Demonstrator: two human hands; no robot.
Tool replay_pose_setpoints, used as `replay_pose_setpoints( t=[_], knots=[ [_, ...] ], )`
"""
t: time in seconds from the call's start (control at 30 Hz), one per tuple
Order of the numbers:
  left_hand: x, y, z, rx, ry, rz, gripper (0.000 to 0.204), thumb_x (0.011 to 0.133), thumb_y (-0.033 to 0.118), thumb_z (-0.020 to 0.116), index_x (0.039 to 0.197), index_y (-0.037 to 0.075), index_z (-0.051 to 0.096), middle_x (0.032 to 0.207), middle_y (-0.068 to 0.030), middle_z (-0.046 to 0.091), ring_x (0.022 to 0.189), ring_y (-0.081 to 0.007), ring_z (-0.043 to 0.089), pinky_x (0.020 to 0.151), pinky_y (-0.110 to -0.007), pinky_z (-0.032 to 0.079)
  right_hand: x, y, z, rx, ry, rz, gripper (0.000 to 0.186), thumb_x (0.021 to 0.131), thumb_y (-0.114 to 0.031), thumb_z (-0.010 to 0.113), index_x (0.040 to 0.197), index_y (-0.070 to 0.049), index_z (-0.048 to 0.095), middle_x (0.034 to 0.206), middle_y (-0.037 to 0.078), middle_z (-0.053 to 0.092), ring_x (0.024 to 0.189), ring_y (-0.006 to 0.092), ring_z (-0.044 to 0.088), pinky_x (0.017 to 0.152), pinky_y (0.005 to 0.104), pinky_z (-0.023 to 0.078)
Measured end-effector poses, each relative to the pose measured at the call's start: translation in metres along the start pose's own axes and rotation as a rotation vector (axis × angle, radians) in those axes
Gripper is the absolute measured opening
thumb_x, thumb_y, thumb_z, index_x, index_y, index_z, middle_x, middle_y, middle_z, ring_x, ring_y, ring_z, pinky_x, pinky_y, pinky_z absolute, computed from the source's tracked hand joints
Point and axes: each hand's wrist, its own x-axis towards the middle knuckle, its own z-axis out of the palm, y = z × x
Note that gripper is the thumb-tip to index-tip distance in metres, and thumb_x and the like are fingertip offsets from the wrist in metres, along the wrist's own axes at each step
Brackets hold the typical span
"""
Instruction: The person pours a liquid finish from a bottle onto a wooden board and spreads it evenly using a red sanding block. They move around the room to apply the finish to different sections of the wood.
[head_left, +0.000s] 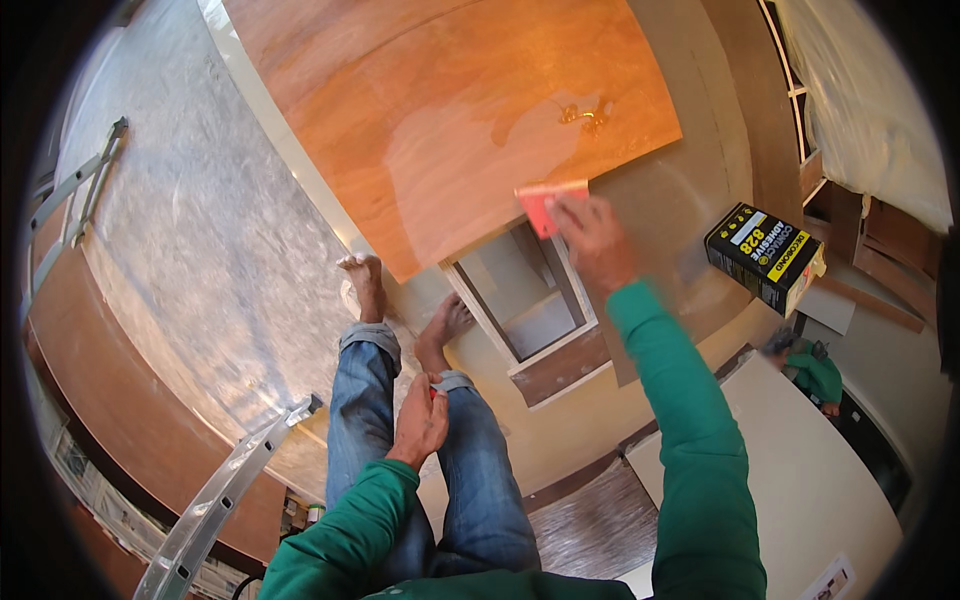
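My right hand [598, 245], slightly blurred, grips a flat red spreader [538, 207] at the near edge of an orange-brown sheet [440, 110]. Part of the sheet's surface shines wet, and a glossy puddle of adhesive [585, 115] lies near its right side. My left hand [420, 425] is closed in front of my knee. A small bit of something red shows between its fingers; the rest is hidden. Just below the spreader, a rectangular framed opening [525, 300] is cut into the surface.
A black and yellow metal can [765, 258] stands at the right. One aluminium ladder [225, 490] leans at the lower left, another ladder [85, 195] farther up. Below on the right, a person in a green sleeve [815, 372] is by a pale panel [800, 460]. My bare feet [368, 285] are beside the sheet.
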Motion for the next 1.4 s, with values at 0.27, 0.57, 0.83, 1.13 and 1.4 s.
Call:
replay_pose_setpoints(
  t=[0.27, 0.57, 0.83, 1.13, 1.4],
  knots=[
    [-0.003, -0.006, -0.001, -0.039, 0.003, -0.058, 0.035, 0.1, 0.02, 0.052, 0.128, -0.001, 0.054, 0.109, -0.03, 0.063, 0.1, -0.0461, 0.063, 0.092, -0.049, 0.049, 0.019, 0.008, -0.023, 0.011, 0.089, 0.172, 0.044, 0.083, 0.003, 0.065, 0.124, -0.01, 0.073, 0.12, 0.006, 0.069, 0.108, 0.0315, 0.06, 0.096, 0.0404, 0.054],
    [-0.001, -0.011, 0.0, 0.026, 0.07, -0.021, 0.035, 0.102, 0.024, 0.051, 0.127, 0.001, 0.055, 0.096, -0.024, 0.065, 0.09, -0.0406, 0.065, 0.085, -0.047, 0.05, 0.017, -0.062, -0.009, 0.282, -0.01, 0.074, 0.032, 0.094, -0.005, 0.059, 0.122, -0.008, 0.072, 0.114, 0.014, 0.072, 0.106, 0.0339, 0.063, 0.094, 0.0429, 0.054],
    [0.0, 0.001, -0.009, 0.0, 0.01, -0.056, 0.038, 0.102, 0.027, 0.05, 0.13, 0.001, 0.054, 0.11, -0.0302, 0.064, 0.102, -0.0459, 0.065, 0.092, -0.049, 0.049, 0.078, 0.133, -0.023, -0.087, 0.161, 0.779, 0.026, 0.096, -0.022, 0.064, 0.104, 0.002, 0.067, 0.092, 0.03, 0.07, 0.089, 0.051, 0.067, 0.079, 0.0546, 0.053],
    [-0.001, -0.006, -0.018, -0.061, 0.067, -0.037, 0.036, 0.101, 0.024, 0.051, 0.128, 0.001, 0.054, 0.105, -0.029, 0.065, 0.1, -0.0448, 0.065, 0.091, -0.048, 0.05, 0.137, 0.034, 0.044, 0.278, 0.238, 0.718, 0.015, 0.094, -0.015, 0.061, 0.091, 0.0, 0.062, 0.086, 0.024, 0.068, 0.083, 0.0464, 0.067, 0.071, 0.0526, 0.052],
    [0.008, 0.003, -0.021, -0.066, 0.099, -0.006, 0.034, 0.102, 0.024, 0.05, 0.126, 0.0, 0.055, 0.098, -0.0248, 0.065, 0.093, -0.0396, 0.066, 0.088, -0.045, 0.051, 0.191, -0.111, 0.044, 0.345, -0.009, 0.501, 0.014, 0.091, -0.008, 0.055, 0.1, -0.004, 0.065, 0.104, 0.02, 0.067, 0.106, 0.042, 0.061, 0.09, 0.0495, 0.053]
  ],
)
